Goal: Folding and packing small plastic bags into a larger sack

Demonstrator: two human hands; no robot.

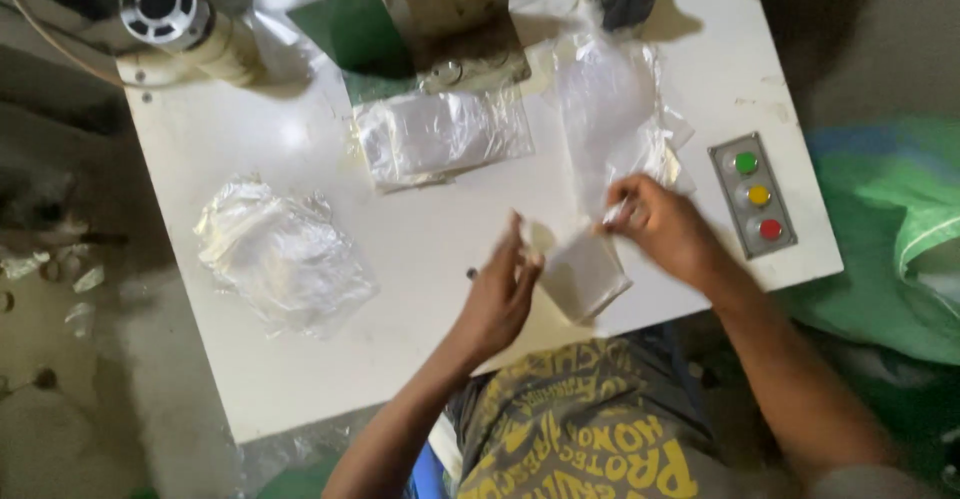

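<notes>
A small clear plastic bag (585, 277) lies near the front edge of the white table (420, 239), between my two hands. My left hand (505, 294) reaches up from below with fingers pinched on the bag's left upper edge. My right hand (660, 227) grips the bag's right upper corner, close to a stack of clear bags (615, 109) that runs toward the back of the table.
A crumpled pile of clear plastic (280, 254) lies at the left. Another flat stack of bags (440, 137) sits at the back centre before a metal machine part (450, 19). A grey panel with green, yellow and red buttons (757, 196) is at the right edge. A green sack (900, 239) lies beyond it.
</notes>
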